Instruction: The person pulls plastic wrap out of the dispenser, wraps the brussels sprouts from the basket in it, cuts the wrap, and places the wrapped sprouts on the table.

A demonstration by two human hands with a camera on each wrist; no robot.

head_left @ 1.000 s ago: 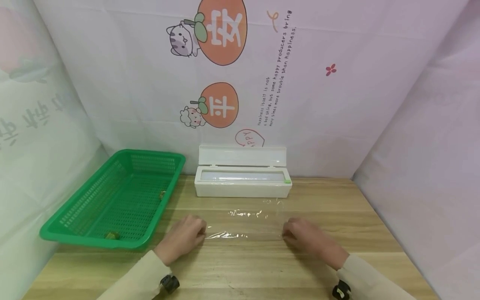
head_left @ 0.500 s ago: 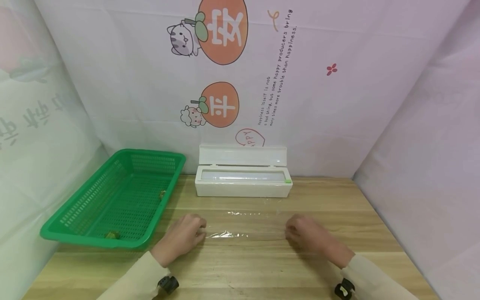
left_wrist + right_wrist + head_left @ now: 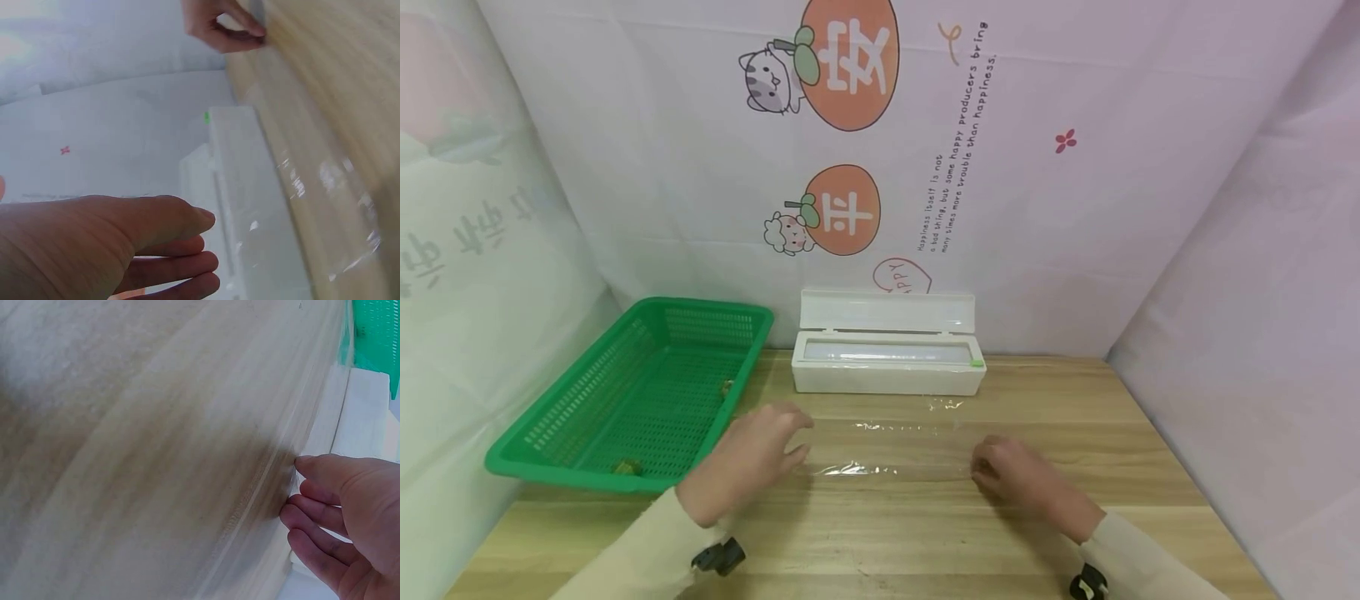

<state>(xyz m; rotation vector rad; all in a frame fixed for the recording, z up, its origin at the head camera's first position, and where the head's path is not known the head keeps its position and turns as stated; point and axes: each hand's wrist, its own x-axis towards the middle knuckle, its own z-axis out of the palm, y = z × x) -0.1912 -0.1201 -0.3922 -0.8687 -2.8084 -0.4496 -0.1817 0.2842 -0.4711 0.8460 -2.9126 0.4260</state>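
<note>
A sheet of clear plastic wrap (image 3: pixel 857 470) stretches over the wooden table from the front of a white wrap dispenser (image 3: pixel 887 380), whose lid (image 3: pixel 887 312) stands raised. My right hand (image 3: pixel 1022 477) pinches the wrap's near right corner between thumb and fingertips, low over the table. My left hand (image 3: pixel 748 454) is off the wrap's left end, thumb and fingers apart and holding nothing. In the left wrist view the wrap (image 3: pixel 328 175) lies to the right of that hand (image 3: pixel 119 240), not touching it. Fingers of the right hand (image 3: pixel 337 512) show at the wrap's edge in the right wrist view.
A green plastic basket (image 3: pixel 700 314) stands at the left, with small yellowish-brown items (image 3: pixel 627 467) in it. Printed white cloth (image 3: pixel 1022 208) walls in the back and both sides. A green slider (image 3: pixel 977 363) sits at the dispenser's right end.
My left hand has let go of the wrap, spread its fingers and risen slightly up and left. My right hand has shifted a little to the right and still holds its corner.
</note>
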